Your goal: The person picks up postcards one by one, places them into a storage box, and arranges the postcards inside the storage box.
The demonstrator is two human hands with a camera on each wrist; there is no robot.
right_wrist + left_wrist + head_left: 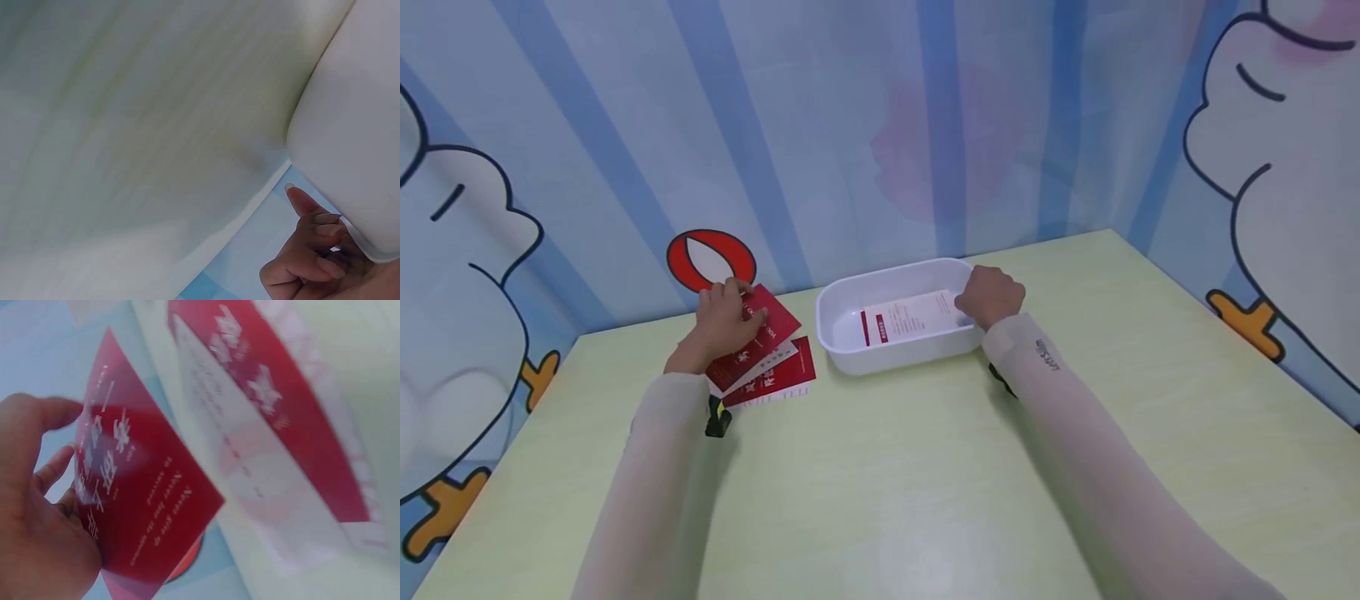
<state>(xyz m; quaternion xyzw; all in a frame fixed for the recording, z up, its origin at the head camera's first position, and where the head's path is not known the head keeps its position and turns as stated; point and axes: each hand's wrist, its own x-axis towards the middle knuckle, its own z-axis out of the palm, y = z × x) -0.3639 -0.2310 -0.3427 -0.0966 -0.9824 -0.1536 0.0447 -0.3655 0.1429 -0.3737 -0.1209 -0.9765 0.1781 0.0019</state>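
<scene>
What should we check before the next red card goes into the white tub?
1. Left hand has a grip on the top red card: ok, fingers and thumb pinch it.
2. Only one card lifted: ok in the left wrist view; the other cards lie on the table.
3. White tub held: ok, right hand grips its rim.
4. Room in the tub: ok, only one white sheet lies inside.
5. Path from card to tub: ok, nothing between them.
6. Tub flat on the table: cannot tell.
</scene>
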